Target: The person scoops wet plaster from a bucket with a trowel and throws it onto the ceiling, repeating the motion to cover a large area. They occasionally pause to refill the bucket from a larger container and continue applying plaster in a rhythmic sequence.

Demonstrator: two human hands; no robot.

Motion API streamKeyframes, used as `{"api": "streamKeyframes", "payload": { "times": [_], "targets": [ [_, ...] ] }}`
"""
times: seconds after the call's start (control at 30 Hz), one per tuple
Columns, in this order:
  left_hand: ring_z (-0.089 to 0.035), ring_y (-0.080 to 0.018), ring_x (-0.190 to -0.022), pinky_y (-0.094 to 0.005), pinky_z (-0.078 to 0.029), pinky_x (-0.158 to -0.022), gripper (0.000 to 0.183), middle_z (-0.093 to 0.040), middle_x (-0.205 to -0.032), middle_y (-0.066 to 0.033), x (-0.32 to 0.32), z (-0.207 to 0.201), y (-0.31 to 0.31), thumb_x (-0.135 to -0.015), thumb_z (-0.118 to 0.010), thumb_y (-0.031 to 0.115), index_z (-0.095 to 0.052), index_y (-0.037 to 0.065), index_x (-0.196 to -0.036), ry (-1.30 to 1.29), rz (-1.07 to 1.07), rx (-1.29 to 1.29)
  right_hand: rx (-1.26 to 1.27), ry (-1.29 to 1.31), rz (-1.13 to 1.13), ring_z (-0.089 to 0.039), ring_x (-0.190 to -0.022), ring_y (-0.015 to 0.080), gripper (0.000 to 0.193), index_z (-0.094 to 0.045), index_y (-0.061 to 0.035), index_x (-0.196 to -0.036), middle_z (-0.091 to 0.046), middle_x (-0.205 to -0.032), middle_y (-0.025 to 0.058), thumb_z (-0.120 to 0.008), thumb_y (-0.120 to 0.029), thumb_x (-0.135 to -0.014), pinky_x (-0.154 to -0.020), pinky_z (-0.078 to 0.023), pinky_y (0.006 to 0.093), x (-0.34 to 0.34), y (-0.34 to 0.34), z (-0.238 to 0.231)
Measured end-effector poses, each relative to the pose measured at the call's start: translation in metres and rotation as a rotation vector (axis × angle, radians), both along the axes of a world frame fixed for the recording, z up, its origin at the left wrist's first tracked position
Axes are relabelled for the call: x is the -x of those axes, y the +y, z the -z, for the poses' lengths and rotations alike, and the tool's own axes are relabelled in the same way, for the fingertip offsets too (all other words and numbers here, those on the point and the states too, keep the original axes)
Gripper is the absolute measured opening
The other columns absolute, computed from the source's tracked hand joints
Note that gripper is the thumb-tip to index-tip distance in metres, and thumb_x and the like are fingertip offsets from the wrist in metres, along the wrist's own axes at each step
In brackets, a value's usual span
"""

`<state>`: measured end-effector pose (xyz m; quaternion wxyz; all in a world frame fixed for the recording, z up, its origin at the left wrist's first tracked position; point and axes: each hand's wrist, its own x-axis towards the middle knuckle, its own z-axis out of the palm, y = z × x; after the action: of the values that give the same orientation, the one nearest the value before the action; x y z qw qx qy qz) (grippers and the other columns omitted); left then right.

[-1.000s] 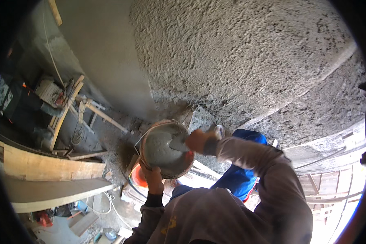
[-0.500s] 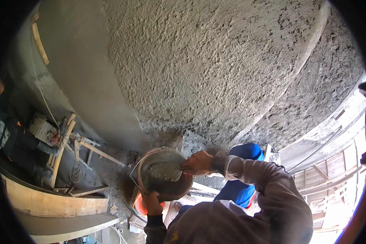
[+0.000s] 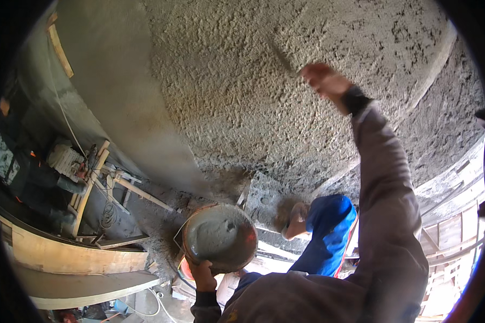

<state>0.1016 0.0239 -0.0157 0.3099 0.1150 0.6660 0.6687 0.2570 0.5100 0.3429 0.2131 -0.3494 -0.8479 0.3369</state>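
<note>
My left hand [image 3: 202, 275] is closed on the near rim of a round bucket [image 3: 249, 241]. Wet grey mortar [image 3: 214, 232] with a hollow in its surface lies inside. Farther up, my right hand [image 3: 325, 82] is raised in front of the wall, its fingers wrapped round the handle of a trowel. The trowel blade [image 3: 279, 54] is smeared by motion and seen nearly edge-on, close to the wall; whether it touches I cannot tell. Rough, lumpy mortar covers the wall [image 3: 237, 102] here, while a smooth plastered stretch [image 3: 118, 81] lies to the left.
A wooden trestle of poles [image 3: 91, 185] with coiled wire stands at the left, near another person in dark clothes [image 3: 35, 177]. Curved wooden boards [image 3: 75, 257] run along the lower left. My blue-trousered leg [image 3: 326, 229] is right of the bucket, beside a mortar-smeared block [image 3: 264, 196].
My right hand has swung from the bucket up and right to the wall, taking the trowel out of the mortar. My left hand stays on the bucket rim.
</note>
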Motion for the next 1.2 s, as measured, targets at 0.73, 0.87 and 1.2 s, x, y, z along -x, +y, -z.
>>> {"api": "streamKeyframes", "payload": {
  "times": [0.73,0.87,1.2],
  "targets": [
    [-0.047,-0.028,-0.121,-0.0351,-0.036,-0.105,0.073,-0.046,-0.131,-0.016,-0.022,-0.045,0.046,-0.068,-0.043,-0.002,-0.031,0.003,-0.14,0.049,0.075,-0.073,-0.314,-0.893,-0.582,-0.069,-0.07,0.0281,0.014,-0.072,-0.0137,-0.078,-0.07,-0.077,0.0091,-0.062,-0.022,-0.079,-0.056,-0.052,0.0449,-0.008,-0.26,0.325],
    [-0.05,-0.0251,-0.116,-0.0332,-0.041,-0.098,0.068,-0.049,-0.129,-0.0134,-0.006,-0.029,0.033,-0.07,-0.044,-0.002,-0.034,0.004,-0.137,-0.284,0.1,-0.22,-0.244,-0.808,-0.541,-0.068,-0.071,0.033,0.026,-0.07,-0.0165,-0.086,-0.068,-0.078,0.0108,-0.058,-0.04,-0.084,-0.06,-0.053,0.0459,-0.023,-0.257,0.315],
    [-0.053,-0.0379,-0.107,-0.0451,-0.044,-0.091,0.026,-0.053,-0.118,-0.0238,0.001,-0.008,0.005,-0.068,-0.057,0.002,-0.06,-0.001,-0.095,-0.201,0.112,-0.221,-0.277,-0.57,-0.631,-0.066,-0.074,0.034,0.029,-0.069,-0.013,-0.087,-0.066,-0.076,0.0129,-0.064,-0.041,-0.081,-0.065,-0.051,0.0478,-0.001,-0.238,0.146]
  ]
}}
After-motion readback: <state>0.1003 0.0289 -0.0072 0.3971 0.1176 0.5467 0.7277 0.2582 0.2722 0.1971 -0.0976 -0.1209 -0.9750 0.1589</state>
